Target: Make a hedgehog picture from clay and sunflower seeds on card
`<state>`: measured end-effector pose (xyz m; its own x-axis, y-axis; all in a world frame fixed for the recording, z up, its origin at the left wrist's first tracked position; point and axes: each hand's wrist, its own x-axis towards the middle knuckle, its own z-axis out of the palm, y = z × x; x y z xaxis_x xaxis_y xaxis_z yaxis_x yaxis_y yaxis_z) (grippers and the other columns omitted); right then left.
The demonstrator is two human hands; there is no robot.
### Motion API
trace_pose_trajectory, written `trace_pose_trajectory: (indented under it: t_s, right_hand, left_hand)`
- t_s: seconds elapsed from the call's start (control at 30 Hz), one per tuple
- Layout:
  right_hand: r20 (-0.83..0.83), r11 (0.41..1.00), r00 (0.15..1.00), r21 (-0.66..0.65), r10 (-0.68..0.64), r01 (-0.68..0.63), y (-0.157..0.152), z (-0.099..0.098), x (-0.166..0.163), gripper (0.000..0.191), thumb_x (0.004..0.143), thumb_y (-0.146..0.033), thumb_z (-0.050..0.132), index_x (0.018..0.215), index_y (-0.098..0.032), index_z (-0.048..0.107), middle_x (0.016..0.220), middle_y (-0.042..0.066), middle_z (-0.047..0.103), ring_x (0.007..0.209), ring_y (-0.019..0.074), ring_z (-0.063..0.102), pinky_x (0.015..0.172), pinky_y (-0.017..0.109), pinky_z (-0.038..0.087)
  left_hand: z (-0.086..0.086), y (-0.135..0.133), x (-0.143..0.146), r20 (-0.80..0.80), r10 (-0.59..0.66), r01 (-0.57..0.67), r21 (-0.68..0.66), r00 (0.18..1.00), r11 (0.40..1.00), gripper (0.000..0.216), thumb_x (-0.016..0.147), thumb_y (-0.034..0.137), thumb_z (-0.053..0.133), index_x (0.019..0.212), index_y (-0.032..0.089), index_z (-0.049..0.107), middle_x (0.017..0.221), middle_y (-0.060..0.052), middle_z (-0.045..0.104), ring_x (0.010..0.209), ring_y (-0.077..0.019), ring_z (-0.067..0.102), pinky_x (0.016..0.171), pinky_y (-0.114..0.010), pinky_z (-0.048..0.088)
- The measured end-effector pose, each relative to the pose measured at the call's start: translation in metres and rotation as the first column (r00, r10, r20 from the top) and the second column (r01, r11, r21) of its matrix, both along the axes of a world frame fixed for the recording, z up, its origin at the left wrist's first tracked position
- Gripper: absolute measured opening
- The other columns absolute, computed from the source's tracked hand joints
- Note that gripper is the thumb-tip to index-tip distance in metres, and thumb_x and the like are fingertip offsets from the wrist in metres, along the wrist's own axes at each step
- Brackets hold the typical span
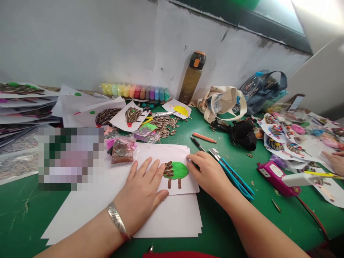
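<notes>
My left hand [143, 190] lies flat with fingers spread on a small white card [158, 189], over a stack of white paper [172, 218]. On the card is a green clay oval [178, 170] with two brown legs; striped sunflower seeds [168, 169] overlap on its left end, beside my left fingers. My right hand [208, 171] rests at the card's right edge, fingers curled together close to the oval. Whatever is between its fingertips, if anything, is hidden. A bag of brown clay [122, 152] sits on the paper just beyond my left hand.
Loose sunflower seeds [163, 126] lie in a pile behind the card. Teal-handled tweezers [236, 179], a pen [197, 143] and an orange pencil [204, 137] are right of it. Farther back stands a bottle [191, 80]. Another person's hand [334, 162] shows at far right.
</notes>
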<state>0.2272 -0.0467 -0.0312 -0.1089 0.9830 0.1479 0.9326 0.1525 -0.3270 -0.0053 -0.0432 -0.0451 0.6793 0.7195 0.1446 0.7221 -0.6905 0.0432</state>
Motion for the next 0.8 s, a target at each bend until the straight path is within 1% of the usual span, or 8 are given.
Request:
trace_pose_trajectory:
  t_s: [0.13, 0.3, 0.4, 0.47, 0.57, 0.67, 0.73, 0.8]
  right_hand:
    - [0.051, 0.998, 0.997, -0.026, -0.057, 0.058, 0.001, -0.001, 0.002, 0.026, 0.089, -0.019, 0.049, 0.108, -0.019, 0.066, 0.100, 0.009, 0.062, 0.098, 0.0237, 0.058, 0.085, 0.034, 0.045]
    - [-0.068, 0.997, 0.996, -0.056, -0.051, 0.048, 0.007, -0.010, -0.001, 0.026, 0.090, -0.016, 0.045, 0.104, -0.021, 0.067, 0.095, 0.005, 0.064, 0.092, 0.0185, 0.059, 0.082, 0.029, 0.044]
    - [-0.072, 0.999, 0.997, -0.043, -0.025, 0.022, 0.013, -0.013, -0.006, 0.027, 0.090, -0.015, 0.044, 0.103, -0.020, 0.067, 0.094, 0.005, 0.064, 0.092, 0.0177, 0.059, 0.082, 0.028, 0.042]
    - [-0.039, 0.998, 0.999, -0.070, -0.004, 0.002, 0.018, -0.009, -0.008, 0.027, 0.089, -0.015, 0.045, 0.103, -0.020, 0.068, 0.092, 0.004, 0.064, 0.089, 0.0171, 0.059, 0.079, 0.027, 0.042]
    - [0.054, 0.996, 0.998, -0.091, 0.016, -0.011, 0.030, 0.005, -0.008, 0.025, 0.088, -0.017, 0.048, 0.101, -0.021, 0.069, 0.090, 0.004, 0.063, 0.086, 0.0174, 0.059, 0.074, 0.027, 0.041]
    - [0.168, 0.999, 0.985, -0.029, 0.049, -0.045, 0.052, 0.018, -0.010, 0.027, 0.089, -0.015, 0.045, 0.097, -0.020, 0.069, 0.087, 0.005, 0.064, 0.088, 0.0186, 0.058, 0.073, 0.028, 0.039]
    - [0.255, 0.998, 0.965, -0.005, 0.066, -0.067, 0.071, 0.020, -0.014, 0.030, 0.090, -0.012, 0.041, 0.098, -0.019, 0.069, 0.087, 0.006, 0.064, 0.086, 0.0190, 0.057, 0.072, 0.028, 0.039]
    - [0.279, 0.997, 0.957, -0.007, 0.080, -0.082, 0.090, 0.017, -0.019, 0.031, 0.089, -0.009, 0.040, 0.098, -0.018, 0.068, 0.089, 0.007, 0.064, 0.086, 0.0195, 0.057, 0.073, 0.029, 0.038]
  left_hand:
    - [0.000, 0.000, -0.001, -0.003, 0.013, -0.013, 0.001, 1.000, 1.000, 0.057, 0.090, 0.046, 0.049, 0.137, 0.014, 0.048, 0.143, -0.013, 0.048, 0.133, -0.0363, 0.038, 0.106, -0.059, 0.030]
    - [0.003, 0.000, -0.001, -0.013, 0.012, -0.012, -0.004, 1.000, 1.000, 0.060, 0.088, 0.044, 0.054, 0.138, 0.011, 0.047, 0.142, -0.015, 0.048, 0.132, -0.0376, 0.040, 0.104, -0.060, 0.033]
    - [0.005, -0.001, -0.001, -0.011, 0.028, -0.029, -0.028, 1.000, 0.999, 0.059, 0.087, 0.042, 0.055, 0.137, 0.011, 0.047, 0.140, -0.016, 0.050, 0.131, -0.0379, 0.040, 0.104, -0.060, 0.032]
    - [0.007, -0.001, -0.002, -0.010, 0.043, -0.044, -0.051, 0.999, 0.998, 0.059, 0.087, 0.041, 0.056, 0.137, 0.010, 0.048, 0.140, -0.016, 0.051, 0.131, -0.0377, 0.041, 0.105, -0.059, 0.032]
    - [0.009, -0.001, -0.003, 0.008, 0.055, -0.054, -0.090, 0.998, 0.994, 0.058, 0.087, 0.042, 0.055, 0.136, 0.011, 0.048, 0.140, -0.016, 0.051, 0.131, -0.0368, 0.041, 0.107, -0.058, 0.032]
    - [0.011, 0.000, -0.004, 0.028, 0.058, -0.054, -0.122, 0.998, 0.991, 0.059, 0.088, 0.044, 0.053, 0.137, 0.011, 0.048, 0.141, -0.015, 0.050, 0.131, -0.0363, 0.041, 0.108, -0.057, 0.030]
    - [0.011, 0.001, -0.005, 0.033, 0.062, -0.058, -0.131, 0.998, 0.990, 0.059, 0.089, 0.045, 0.051, 0.137, 0.012, 0.048, 0.141, -0.015, 0.050, 0.132, -0.0361, 0.040, 0.108, -0.057, 0.030]
    - [0.010, 0.002, -0.005, 0.036, 0.068, -0.062, -0.132, 0.997, 0.989, 0.059, 0.089, 0.048, 0.049, 0.137, 0.013, 0.048, 0.142, -0.014, 0.049, 0.132, -0.0357, 0.040, 0.108, -0.056, 0.030]
